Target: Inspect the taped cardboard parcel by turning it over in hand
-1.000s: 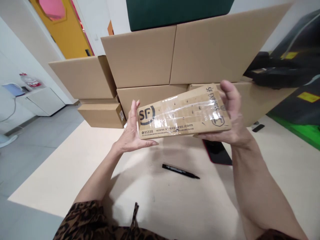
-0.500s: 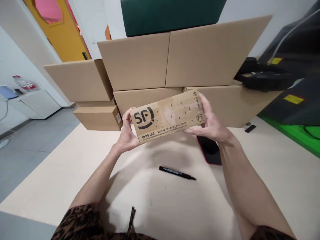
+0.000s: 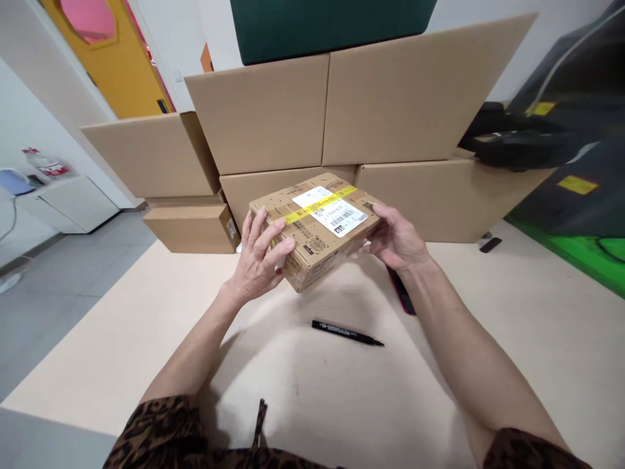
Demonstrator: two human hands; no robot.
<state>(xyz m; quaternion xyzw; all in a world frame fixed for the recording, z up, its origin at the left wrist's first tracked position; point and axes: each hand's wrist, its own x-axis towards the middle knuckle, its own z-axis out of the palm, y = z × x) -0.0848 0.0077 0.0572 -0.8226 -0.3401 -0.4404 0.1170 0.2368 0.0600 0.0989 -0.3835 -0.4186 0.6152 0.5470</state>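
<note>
Above the table I hold a small brown cardboard box (image 3: 305, 247) in both hands, tilted so its top face shows. On that face are a white shipping label (image 3: 336, 218) and a strip of yellow tape (image 3: 297, 213). My left hand (image 3: 261, 251) grips the left end, its fingers over the top edge. At the right end my right hand (image 3: 398, 238) has the corner, with the thumb near the top edge and some fingers hidden behind. A black marker pen (image 3: 347, 333) lies on the table below the box.
Large cardboard boxes (image 3: 258, 117) stand stacked along the back, with a dark green box (image 3: 332, 26) on top. A smaller carton (image 3: 190, 229) sits at the left. Partly behind my right wrist lies a dark, red-edged flat object (image 3: 401, 293). A small black object (image 3: 490, 245) is farther right.
The box has turned in my hands: its printed side faced me before, and now the labelled top shows. My left fingers have moved over the top edge.
</note>
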